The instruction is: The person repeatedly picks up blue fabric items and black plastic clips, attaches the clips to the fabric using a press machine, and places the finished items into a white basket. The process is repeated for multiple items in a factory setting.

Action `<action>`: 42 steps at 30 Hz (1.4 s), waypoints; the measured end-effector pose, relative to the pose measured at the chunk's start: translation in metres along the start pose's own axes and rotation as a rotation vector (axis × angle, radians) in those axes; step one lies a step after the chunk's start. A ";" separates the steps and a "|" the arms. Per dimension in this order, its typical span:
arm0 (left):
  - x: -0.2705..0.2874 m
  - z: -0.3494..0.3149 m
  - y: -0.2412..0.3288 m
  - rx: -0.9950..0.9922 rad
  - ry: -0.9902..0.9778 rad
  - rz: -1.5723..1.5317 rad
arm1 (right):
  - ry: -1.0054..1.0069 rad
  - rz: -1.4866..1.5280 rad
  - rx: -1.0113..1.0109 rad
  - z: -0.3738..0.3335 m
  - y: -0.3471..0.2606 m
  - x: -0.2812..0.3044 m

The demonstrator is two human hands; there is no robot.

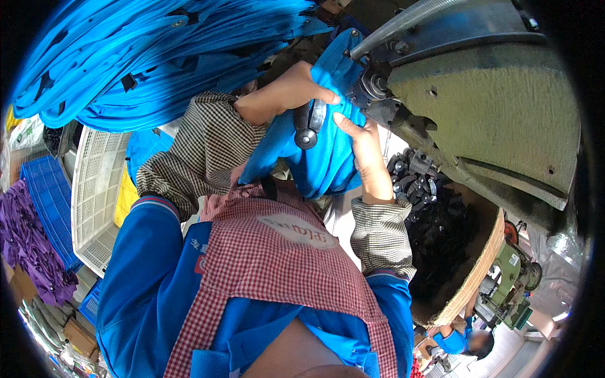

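Observation:
Both of my hands are on a piece of blue fabric (334, 154) beneath the head of a green-painted press machine (485, 107). My left hand (283, 94) grips it from the left, thumb on top and the other fingers mostly hidden by the cloth. From the right, my right hand (368, 151) holds it with the thumb laid on the fabric and the fingers behind. A black plastic handle-like part (307, 129) with a round end hangs against the cloth just below my left thumb. The fabric's upper end lies beside the machine's metal tooling (375, 85).
A large heap of blue fabric pieces (157, 57) fills the upper left. A cardboard box (482, 277) at my right contains many black plastic parts (435, 220). On the left are a white basket (94, 189) and purple fabric (38, 246). Another person (460, 340) is at lower right.

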State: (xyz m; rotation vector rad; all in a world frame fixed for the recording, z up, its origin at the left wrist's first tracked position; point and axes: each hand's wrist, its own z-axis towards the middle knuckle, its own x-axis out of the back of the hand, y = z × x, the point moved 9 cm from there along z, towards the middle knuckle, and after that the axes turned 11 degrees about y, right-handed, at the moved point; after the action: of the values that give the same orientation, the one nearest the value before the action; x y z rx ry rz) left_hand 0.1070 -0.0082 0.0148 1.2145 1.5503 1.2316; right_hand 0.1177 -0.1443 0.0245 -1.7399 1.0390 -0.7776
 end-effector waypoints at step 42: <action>-0.005 -0.070 -0.032 0.272 -0.070 -0.421 | 0.046 0.141 0.009 0.026 0.060 0.044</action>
State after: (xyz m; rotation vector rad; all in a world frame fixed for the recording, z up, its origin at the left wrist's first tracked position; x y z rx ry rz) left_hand 0.0354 -0.0301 -0.0015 1.0102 1.8456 0.7174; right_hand 0.1404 -0.1857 -0.0382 -1.6283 1.1742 -0.7345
